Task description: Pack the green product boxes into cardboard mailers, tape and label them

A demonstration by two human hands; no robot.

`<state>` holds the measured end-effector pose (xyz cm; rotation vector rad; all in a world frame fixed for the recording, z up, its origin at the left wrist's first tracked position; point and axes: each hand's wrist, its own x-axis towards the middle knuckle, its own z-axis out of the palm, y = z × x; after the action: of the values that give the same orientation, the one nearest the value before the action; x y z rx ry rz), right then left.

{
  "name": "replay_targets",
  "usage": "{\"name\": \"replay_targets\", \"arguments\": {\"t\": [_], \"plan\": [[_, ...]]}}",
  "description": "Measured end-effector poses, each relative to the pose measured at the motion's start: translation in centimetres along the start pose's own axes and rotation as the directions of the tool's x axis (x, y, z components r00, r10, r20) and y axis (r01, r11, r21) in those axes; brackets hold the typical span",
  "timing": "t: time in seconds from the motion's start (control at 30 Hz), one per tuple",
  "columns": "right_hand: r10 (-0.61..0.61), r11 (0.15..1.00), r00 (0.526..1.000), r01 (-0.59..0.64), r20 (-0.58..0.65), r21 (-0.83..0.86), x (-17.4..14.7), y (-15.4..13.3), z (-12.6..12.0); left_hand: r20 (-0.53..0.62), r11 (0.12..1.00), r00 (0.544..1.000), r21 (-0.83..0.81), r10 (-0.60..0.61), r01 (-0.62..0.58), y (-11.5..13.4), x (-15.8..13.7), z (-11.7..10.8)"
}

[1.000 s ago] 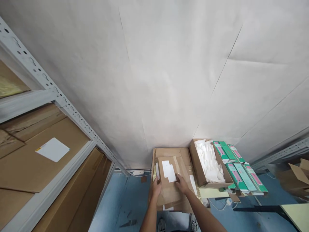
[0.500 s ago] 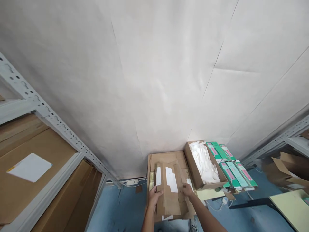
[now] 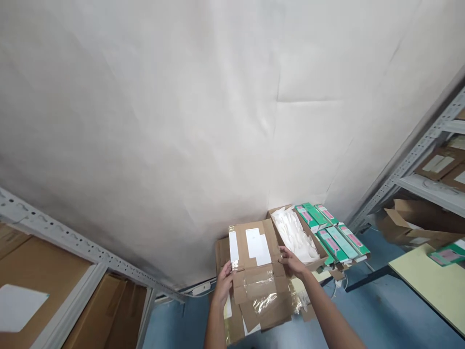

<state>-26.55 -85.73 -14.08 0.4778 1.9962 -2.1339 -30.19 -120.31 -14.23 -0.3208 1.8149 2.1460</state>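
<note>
A flattened cardboard box (image 3: pixel 240 246) with white labels and shiny clear tape is between my two hands, tilted up toward the wall. My left hand (image 3: pixel 224 281) grips its left edge, with the thumb on top. On the right edge my right hand (image 3: pixel 289 261) is closed, the fingers partly hidden. Under it lie more cardboard pieces (image 3: pixel 234 322), some with tape and white labels. Just right of my right hand stands an open carton (image 3: pixel 318 261) filled with white, limp items (image 3: pixel 295 235) whose kind I cannot make out.
Several green and pink boxes (image 3: pixel 333 245) stand beside the carton. Metal shelving with large cartons (image 3: pixel 39 271) rises on the left. At right are a pale tabletop (image 3: pixel 428 286), an open cardboard box (image 3: pixel 417 225) and another rack (image 3: pixel 410 165). A power strip (image 3: pixel 201 289) lies along the wall.
The flattened box has been raised and tilted, its flaps hanging open toward me; both hands moved up slightly with it. The view has turned right, showing more of the right-hand rack.
</note>
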Motion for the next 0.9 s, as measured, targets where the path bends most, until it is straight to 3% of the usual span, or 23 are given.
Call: {"name": "replay_targets", "arguments": {"t": [0.1, 0.2, 0.3, 0.47, 0.7, 0.9], "plan": [[-0.029, 0.995, 1.0, 0.029, -0.001, 0.091, -1.3, -2.0, -3.9, 0.113, 0.998, 0.992, -0.027, 0.058, -0.055, 1.9, 0.8, 4.2], [-0.073, 0.981, 0.996, 0.082, -0.057, 0.174, -3.6, -3.4, -9.5, 0.161, 0.997, 0.984, 0.001, 0.08, -0.081, 2.7, 1.9, 10.5], [-0.121, 0.968, 0.979, 0.153, -0.163, 0.198, -6.9, -4.2, -16.4, 0.197, 0.994, 0.976, 0.042, 0.092, -0.102, 3.0, 2.4, 19.1], [-0.152, 0.932, 0.926, 0.251, -0.346, 0.262, -14.2, -4.0, -28.8, 0.348, 0.975, 0.93, 0.134, 0.12, -0.176, 2.6, 1.3, 35.6], [-0.143, 0.895, 0.785, 0.363, -0.603, 0.26, -26.4, -1.6, -43.3, 0.623, 0.952, 0.778, 0.18, 0.085, -0.248, -1.1, -3.4, 56.9], [-0.08, 0.888, 0.601, 0.405, -0.795, 0.216, -35.7, 2.3, -51.8, 0.776, 0.944, 0.631, 0.202, 0.007, -0.259, -6.6, -8.3, 70.7]]}}
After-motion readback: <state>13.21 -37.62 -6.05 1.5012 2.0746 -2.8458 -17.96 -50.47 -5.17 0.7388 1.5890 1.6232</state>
